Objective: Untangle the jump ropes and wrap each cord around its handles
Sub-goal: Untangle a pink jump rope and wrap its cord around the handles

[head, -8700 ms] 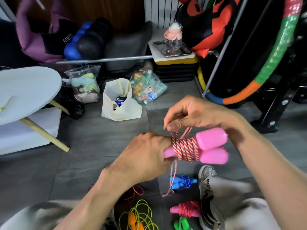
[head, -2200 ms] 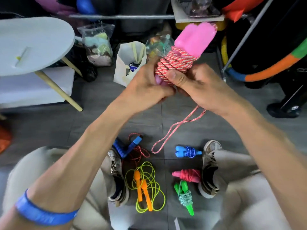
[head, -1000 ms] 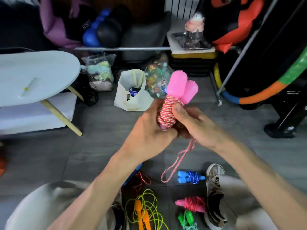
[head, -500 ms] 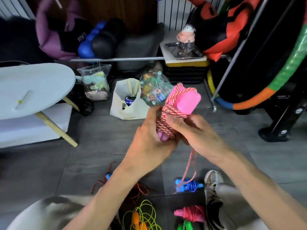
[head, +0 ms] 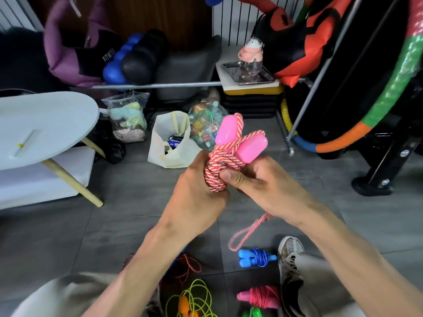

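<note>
While both hands are closing round the same bundle, we're seeing the left hand (head: 194, 197) wrapping its fingers tight abt the lower end of the pink handles (head: 240, 139), palm turned away from us, so the fingertips are hidden behind the coils. The right hand (head: 258, 186) is meeting it from the other side, w/ the thumb pressing flat onto the red-white cord (head: 216, 173) and the other fingers curling under the bundle; no gap is showing btw either hand and the rope. We're noting the two handles poking up and away past the knuckles, splayed slightly apart, w/ a couple of cord turns crossing over them. A loose loop of the same cord (head: 247, 234) is hanging below the right wrist, clear of both hands.

Well below the grip, on the grey floor (head: 68, 236), we're spotting a wrapped blue rope (head: 256, 258) just beside a shoe (head: 289, 250), a wrapped pink rope (head: 261, 297) nearer us, and an unwound yellow-green rope (head: 194, 298) w/ orange handles under the left forearm. A red cord (head: 187, 266) is lying partly hidden behind that forearm. Off to the left of the hands, a white round table (head: 41, 124) is standing well apart.
</note>
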`<state>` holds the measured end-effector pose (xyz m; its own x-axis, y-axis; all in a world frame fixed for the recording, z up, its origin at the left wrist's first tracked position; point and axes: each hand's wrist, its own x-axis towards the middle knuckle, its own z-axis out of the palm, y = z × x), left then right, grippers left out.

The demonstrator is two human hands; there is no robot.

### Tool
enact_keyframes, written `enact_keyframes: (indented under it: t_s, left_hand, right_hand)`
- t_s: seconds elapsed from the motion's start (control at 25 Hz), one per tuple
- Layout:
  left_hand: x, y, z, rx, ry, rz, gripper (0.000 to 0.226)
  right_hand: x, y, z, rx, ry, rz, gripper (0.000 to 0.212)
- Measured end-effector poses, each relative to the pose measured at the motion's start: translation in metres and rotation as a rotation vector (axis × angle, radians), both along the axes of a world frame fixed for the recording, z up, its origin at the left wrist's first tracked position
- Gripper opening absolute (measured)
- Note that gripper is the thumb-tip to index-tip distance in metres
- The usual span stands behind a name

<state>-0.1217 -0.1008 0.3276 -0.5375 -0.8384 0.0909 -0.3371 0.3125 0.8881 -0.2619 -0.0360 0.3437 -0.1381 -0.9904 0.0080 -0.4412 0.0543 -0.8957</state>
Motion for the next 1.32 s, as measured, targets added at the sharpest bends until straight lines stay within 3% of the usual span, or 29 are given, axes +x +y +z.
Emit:
enact_keyframes:
  t_s: [0.12,0.2,0.32,0.4,0.48,0.52,0.64,0.72,0.88,1.04,1.12,1.24,1.32]
  left_hand:
    - [-0.003,0.001,0.0,-0.124,-0.046,0.135,0.029]
    - [-0.004,0.0,0.003,-0.262,-0.201,0.22,0.031]
    - [-0.011,0.008,-0.003,-0.554,-0.528,0.255,0.044]
    - [-0.015,0.009,-0.014,-0.684,-0.501,0.212,0.052]
    - [-0.014,0.002,-0.013,-0.524,-0.336,0.106,0.049]
    - [-0.011,-0.003,-0.009,-0.325,-0.2,0.012,0.048]
    - [0.003,-0.011,0.002,0.521,0.261,-0.387,0.056]
    - [0.006,-0.012,0.001,0.61,0.273,-0.419,0.053]
    - [-0.002,-0.006,-0.004,0.198,0.088,-0.107,0.035]
    - [-0.003,-0.003,-0.008,-0.058,-0.028,0.069,0.033]
    - [-0.003,0.002,-0.009,-0.231,-0.24,0.161,0.042]
    - [-0.008,0.014,-0.016,-0.533,-0.562,0.219,0.062]
    - [-0.012,0.017,-0.026,-0.661,-0.585,0.185,0.07]
  right_hand:
    - [0.004,-0.001,0.0,-0.045,-0.044,-0.059,0.039]
    - [0.007,-0.002,-0.003,-0.048,-0.113,-0.046,0.028]
    - [0.01,-0.002,-0.008,0.061,-0.357,-0.153,0.046]
    - [0.011,-0.002,-0.009,0.077,-0.411,-0.225,0.049]
    - [0.009,-0.001,-0.005,-0.028,-0.464,-0.182,0.041]
    - [0.006,0.001,-0.001,-0.08,-0.49,-0.129,0.038]
    - [0.0,0.004,0.011,-0.125,-0.527,0.118,0.027]
    - [-0.005,0.002,0.009,-0.062,-0.543,0.145,0.03]
    - [-0.016,-0.007,-0.004,0.056,-0.247,-0.055,0.046]
    - [-0.015,-0.01,-0.01,0.028,-0.265,-0.163,0.042]
    - [-0.01,-0.011,-0.015,0.015,-0.194,-0.259,0.035]
    - [-0.002,-0.011,-0.017,0.171,-0.501,-0.286,0.041]
    - [0.001,-0.01,-0.017,0.211,-0.564,-0.315,0.044]
